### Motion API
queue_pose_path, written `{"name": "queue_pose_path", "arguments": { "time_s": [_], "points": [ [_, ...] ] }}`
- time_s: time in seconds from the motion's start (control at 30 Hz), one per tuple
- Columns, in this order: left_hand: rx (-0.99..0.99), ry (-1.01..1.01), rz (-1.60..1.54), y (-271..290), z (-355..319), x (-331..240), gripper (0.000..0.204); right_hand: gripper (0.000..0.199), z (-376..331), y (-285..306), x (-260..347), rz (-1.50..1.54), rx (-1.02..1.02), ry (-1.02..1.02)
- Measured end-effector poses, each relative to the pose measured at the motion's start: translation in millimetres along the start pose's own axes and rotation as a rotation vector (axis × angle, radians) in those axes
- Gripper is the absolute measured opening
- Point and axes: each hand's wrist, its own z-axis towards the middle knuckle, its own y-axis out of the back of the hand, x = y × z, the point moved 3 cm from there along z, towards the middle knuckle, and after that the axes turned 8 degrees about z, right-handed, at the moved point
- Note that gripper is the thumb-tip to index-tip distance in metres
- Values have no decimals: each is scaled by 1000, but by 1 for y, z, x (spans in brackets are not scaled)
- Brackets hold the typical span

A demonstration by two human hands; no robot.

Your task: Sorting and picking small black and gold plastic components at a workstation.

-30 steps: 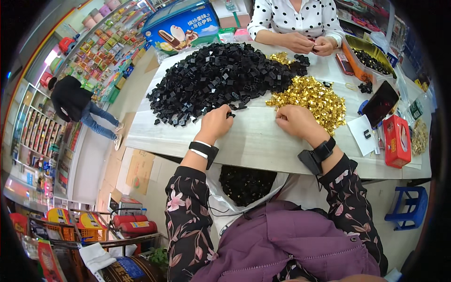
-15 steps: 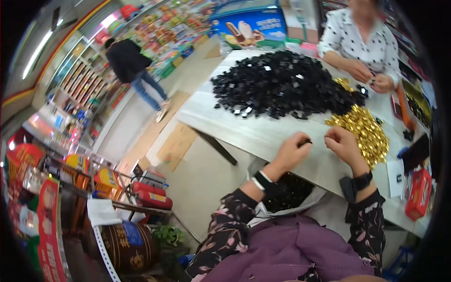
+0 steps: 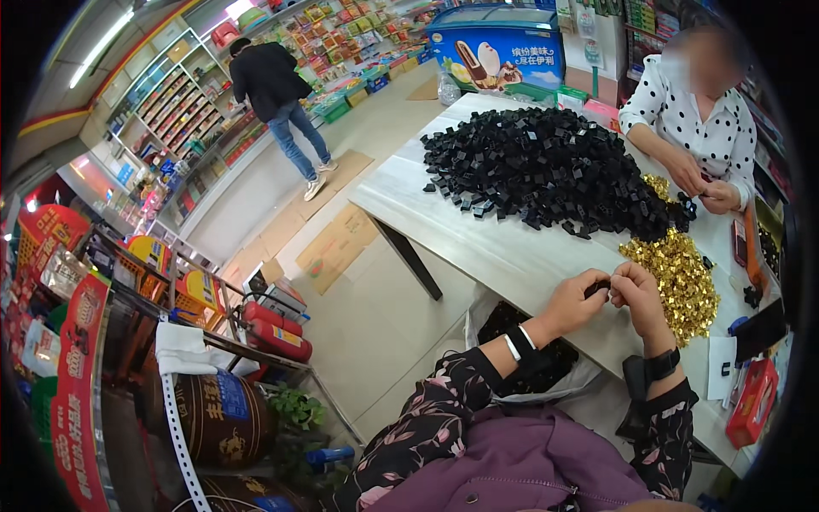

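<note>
Just in front of the table's near edge, my left hand (image 3: pixel 573 305) pinches a small black plastic piece (image 3: pixel 600 288). The fingertips of my right hand (image 3: pixel 637 294) meet it there, closed together; whatever they hold is hidden. Beyond my hands a big heap of black square pieces (image 3: pixel 529 166) covers the middle of the table (image 3: pixel 409 192). A pile of small shiny gold metal pieces (image 3: pixel 678 286) lies right beside my right hand. Below the table edge, near my left wrist, stands a white bag (image 3: pixel 573 386) holding more black pieces.
Across the table, a person in a dotted shirt (image 3: pixel 674 102) works with both hands near the gold pile. A dark phone-like slab (image 3: pixel 761 331) and a red packet (image 3: pixel 754 403) lie at the right. Fire extinguishers (image 3: pixel 277 331) stand left; a person in dark clothes (image 3: pixel 269 72) stands farther back.
My hands, apart half a second ago, have come together at the black piece, the left moving right. The view has shifted, so the table sits lower and farther right.
</note>
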Motion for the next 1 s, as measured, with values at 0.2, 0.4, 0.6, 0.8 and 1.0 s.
{"name": "queue_pose_path", "arguments": {
  "time_s": [0.2,0.4,0.6,0.8,1.0],
  "points": [
    [-13,59,-131,2,-1,8,23,11,1,4,-3,39,-25,-42],
    [-43,19,-3,2,-3,5,23,12,-1,4,-4,58,-19,-77],
    [-112,-75,132,5,-4,-1,24,12,-1,4,-5,61,-29,-84],
    [-77,-66,88,2,-4,4,24,12,-1,6,-5,51,17,-84],
    [-69,-56,85,1,-4,7,23,11,-3,3,-1,50,-3,-100]
  ]
}}
